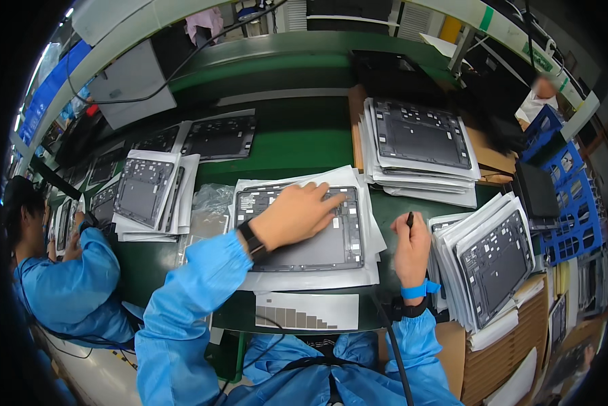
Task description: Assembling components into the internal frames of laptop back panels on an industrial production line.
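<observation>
A dark grey tablet housing (310, 247) with many small white pads lies on white sheets (304, 279) in front of me. My left hand (297, 213) reaches across its upper part from the left, palm down. Its fingers are spread, with the fingertips at the upper right of the housing. To the right of the sheets, my right hand (412, 252) is closed around a slim black tool (410, 219). Only the tool's dark end shows above the fingers, so its kind is unclear. A black band circles my left wrist; a blue strap circles the right.
Stacked housings between white sheets stand at the far right (422, 139), near right (497, 264) and left (145, 189). Clear plastic bags (209, 216) lie beside the left stack. A white card (307, 311) with grey steps is at the front edge. A co-worker (67, 271) sits left.
</observation>
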A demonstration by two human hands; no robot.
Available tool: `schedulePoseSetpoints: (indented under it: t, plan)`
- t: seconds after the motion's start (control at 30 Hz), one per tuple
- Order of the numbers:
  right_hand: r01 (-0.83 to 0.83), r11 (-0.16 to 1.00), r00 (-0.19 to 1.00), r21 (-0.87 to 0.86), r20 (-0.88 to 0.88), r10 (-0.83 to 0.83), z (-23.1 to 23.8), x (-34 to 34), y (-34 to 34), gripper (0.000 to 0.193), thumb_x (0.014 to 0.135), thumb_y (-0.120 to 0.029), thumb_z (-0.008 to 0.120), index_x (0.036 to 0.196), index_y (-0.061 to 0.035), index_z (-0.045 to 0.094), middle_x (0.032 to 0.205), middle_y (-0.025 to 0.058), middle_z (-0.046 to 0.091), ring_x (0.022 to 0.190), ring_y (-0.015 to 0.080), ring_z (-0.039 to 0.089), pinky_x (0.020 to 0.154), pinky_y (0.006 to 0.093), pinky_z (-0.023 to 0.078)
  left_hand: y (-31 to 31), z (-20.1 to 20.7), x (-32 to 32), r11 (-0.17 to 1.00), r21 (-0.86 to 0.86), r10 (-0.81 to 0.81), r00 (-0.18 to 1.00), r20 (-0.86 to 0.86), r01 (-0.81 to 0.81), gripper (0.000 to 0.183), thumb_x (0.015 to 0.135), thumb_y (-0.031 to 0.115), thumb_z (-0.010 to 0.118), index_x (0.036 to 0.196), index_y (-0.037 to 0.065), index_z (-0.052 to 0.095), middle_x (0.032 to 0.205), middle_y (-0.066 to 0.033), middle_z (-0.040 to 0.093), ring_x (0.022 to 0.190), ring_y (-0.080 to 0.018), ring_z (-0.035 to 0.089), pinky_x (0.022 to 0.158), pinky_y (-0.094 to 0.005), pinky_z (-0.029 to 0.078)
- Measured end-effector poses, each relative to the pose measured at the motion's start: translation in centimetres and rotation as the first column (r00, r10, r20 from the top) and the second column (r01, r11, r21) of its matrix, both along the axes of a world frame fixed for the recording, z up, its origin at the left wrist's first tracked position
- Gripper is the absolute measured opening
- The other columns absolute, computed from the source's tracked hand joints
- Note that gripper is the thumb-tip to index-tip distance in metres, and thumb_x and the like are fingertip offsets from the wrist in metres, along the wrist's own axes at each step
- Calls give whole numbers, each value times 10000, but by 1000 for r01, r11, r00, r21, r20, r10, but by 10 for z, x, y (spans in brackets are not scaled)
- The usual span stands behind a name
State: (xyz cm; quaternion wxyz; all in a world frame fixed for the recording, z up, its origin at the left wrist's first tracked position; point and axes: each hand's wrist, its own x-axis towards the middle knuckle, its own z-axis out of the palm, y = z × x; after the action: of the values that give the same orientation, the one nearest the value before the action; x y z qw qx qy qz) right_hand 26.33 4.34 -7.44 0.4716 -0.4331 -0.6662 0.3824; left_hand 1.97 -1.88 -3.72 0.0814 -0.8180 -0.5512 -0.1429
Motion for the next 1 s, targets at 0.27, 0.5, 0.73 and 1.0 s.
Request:
schedulePoseSetpoints:
  t: [0.27, 0.5, 0.73, 1.0]
  plan:
    - [-134, 988, 907, 82, 412, 88, -13, -21, -5, 200, 840, -203, 717, 887, -25, 641, 843, 138, 627, 750, 342, 628, 646, 426, 479, -145, -29, -63, 728, -157, 663, 627, 409, -667, 264, 914, 202, 648, 1098, 28, 571, 812, -143, 620, 708, -342, 634, 601, -428, 467]
    - [-113, 965, 914, 239, 405, 7, -16, -29, -11, 126, 892, -129, 661, 884, -15, 607, 900, 136, 602, 771, 370, 612, 653, 441, 464, -147, -75, -60, 731, -246, 645, 527, 553, -636, 242, 920, 182, 664, 1054, 2, 573, 744, -55, 616, 535, -171, 546, 501, -345, 400]
    - [-18, 999, 998, 36, -54, 20, -17, -39, -13, 242, 1012, -235, 548, 951, -3, 521, 723, 140, 567, 609, 273, 543, 591, 363, 432, -131, -40, -25, 769, -419, 407, -136, 903, -483, 443, 1050, 330, 446, 1214, -58, 580, 1133, -114, 664, 1064, -163, 574, 932, -296, 427]
    - [-204, 969, 974, -142, -133, 185, -25, -57, 7, 353, 943, -301, 669, 1049, 17, 560, 811, 95, 614, 694, 144, 527, 636, 311, 455, -105, -22, -84, 759, -516, 585, 69, 808, -396, 572, 1029, 347, 503, 1383, -99, 449, 1384, -137, 537, 1288, -192, 469, 1101, -288, 307]
